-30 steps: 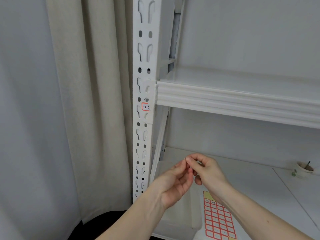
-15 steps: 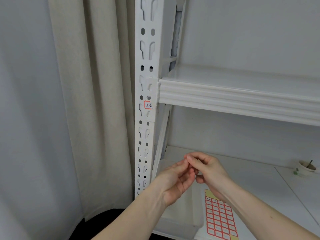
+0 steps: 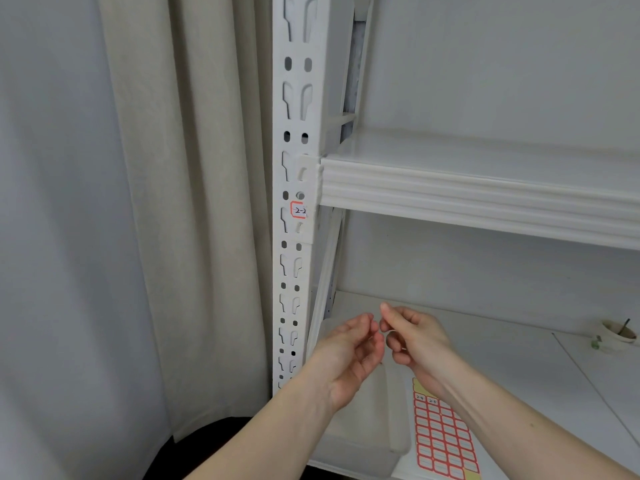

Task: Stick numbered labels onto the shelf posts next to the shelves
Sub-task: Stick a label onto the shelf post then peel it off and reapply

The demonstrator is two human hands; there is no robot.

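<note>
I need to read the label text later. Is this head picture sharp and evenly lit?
Head view: soft, even light, no glare; the label on the post reads "2-2"; the sheet of labels is too small to read; straight edges bow from the wide-angle lens.

Storage room, white slotted metal shelving (image 3: 294,140), beige curtain (image 3: 180,202)

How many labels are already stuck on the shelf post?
1: the red-bordered label marked 2-2, on the shelf post just below the upper shelf. Any lower down may be hidden by the left hand.
</note>
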